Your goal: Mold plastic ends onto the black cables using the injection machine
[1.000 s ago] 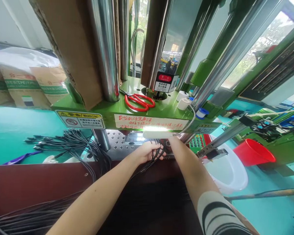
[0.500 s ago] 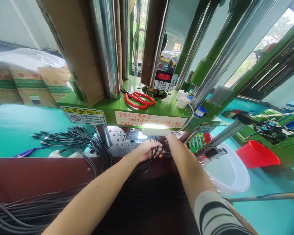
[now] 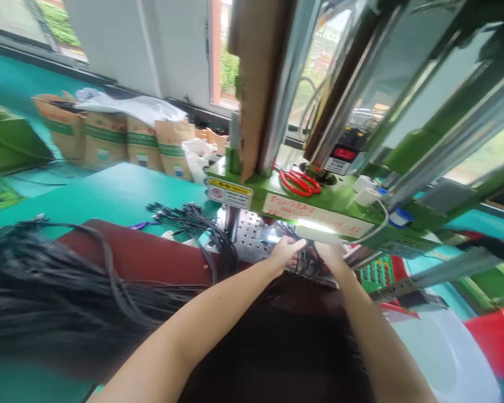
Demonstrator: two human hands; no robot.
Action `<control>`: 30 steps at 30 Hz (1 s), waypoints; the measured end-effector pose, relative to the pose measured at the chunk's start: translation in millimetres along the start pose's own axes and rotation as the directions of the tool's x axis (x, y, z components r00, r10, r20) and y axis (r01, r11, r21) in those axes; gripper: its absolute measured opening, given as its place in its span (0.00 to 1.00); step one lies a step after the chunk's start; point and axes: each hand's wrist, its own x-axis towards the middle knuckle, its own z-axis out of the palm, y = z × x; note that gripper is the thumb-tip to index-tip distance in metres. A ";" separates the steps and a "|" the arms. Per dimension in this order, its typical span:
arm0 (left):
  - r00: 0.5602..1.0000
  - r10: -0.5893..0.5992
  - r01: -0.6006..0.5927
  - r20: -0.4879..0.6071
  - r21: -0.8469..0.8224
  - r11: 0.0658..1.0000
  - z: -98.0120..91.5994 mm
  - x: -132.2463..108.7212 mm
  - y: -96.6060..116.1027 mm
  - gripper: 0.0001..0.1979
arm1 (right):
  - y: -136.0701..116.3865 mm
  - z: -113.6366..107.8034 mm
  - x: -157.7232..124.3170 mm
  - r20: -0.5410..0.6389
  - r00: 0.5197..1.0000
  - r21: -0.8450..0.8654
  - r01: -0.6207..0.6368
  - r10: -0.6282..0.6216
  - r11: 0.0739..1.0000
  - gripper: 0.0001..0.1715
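Several black cables hang between my two hands, at the front of the green press. My left hand is wrapped round them from the left, its thumb stretched toward the right. Against their right side is my right hand, beneath the lit white lamp; its fingers are blurred and partly hidden. Behind the hands lies the perforated metal plate of the press. The far ends of the cables are hard to make out.
Red-handled scissors lie on the green press block. A cable bundle rests left of the plate; a larger cable pile covers the left front. To the right are a keypad, a metal arm and a white tub.
My view has swung left, so the press appears farther right and more paper sacks and the cable pile show. Both hands stay at the cables; my left thumb now stretches out across them.
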 end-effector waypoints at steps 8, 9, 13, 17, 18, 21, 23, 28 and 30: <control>0.997 -0.067 0.024 0.041 0.653 0.757 -105.7 -78.6 54.1 0.08 | 7.6 10.2 -20.1 0.053 0.999 0.168 -0.001 -0.008 0.986 0.22; 0.999 0.007 0.038 -0.049 0.855 0.518 -131.4 -89.7 60.6 0.08 | 7.9 11.7 -20.2 0.056 0.998 0.194 -0.005 -0.006 0.981 0.22; 0.887 0.348 0.273 -0.302 0.953 0.133 -228.6 -110.7 73.8 0.07 | 6.8 15.1 -18.4 0.065 0.998 0.232 -0.029 0.014 0.972 0.22; 0.874 0.373 0.316 -0.312 0.947 0.052 -278.2 -94.3 57.7 0.08 | 6.0 15.8 -18.9 0.063 0.997 0.228 -0.061 0.048 0.972 0.21; 0.877 0.374 0.314 -0.302 0.949 0.031 -283.0 -87.5 51.5 0.08 | 6.0 15.8 -19.5 0.063 0.997 0.226 -0.066 0.053 0.972 0.21; 0.893 0.377 0.283 -0.247 0.958 -0.041 -290.5 -70.1 38.2 0.08 | 6.2 15.9 -20.9 0.070 0.996 0.219 -0.068 0.054 0.973 0.20; 0.904 0.374 0.260 -0.206 0.961 -0.099 -296.6 -64.4 37.8 0.07 | 6.4 16.0 -21.4 0.075 0.996 0.213 -0.071 0.057 0.974 0.19; 0.905 0.406 0.244 -0.124 0.935 -0.258 -325.3 -63.3 57.3 0.09 | 6.9 16.7 -22.9 0.069 0.997 0.205 -0.057 0.044 0.977 0.17; 0.902 0.422 0.241 -0.091 0.918 -0.316 -334.7 -61.7 62.4 0.11 | 6.8 17.3 -24.1 0.061 0.998 0.209 -0.039 0.027 0.977 0.18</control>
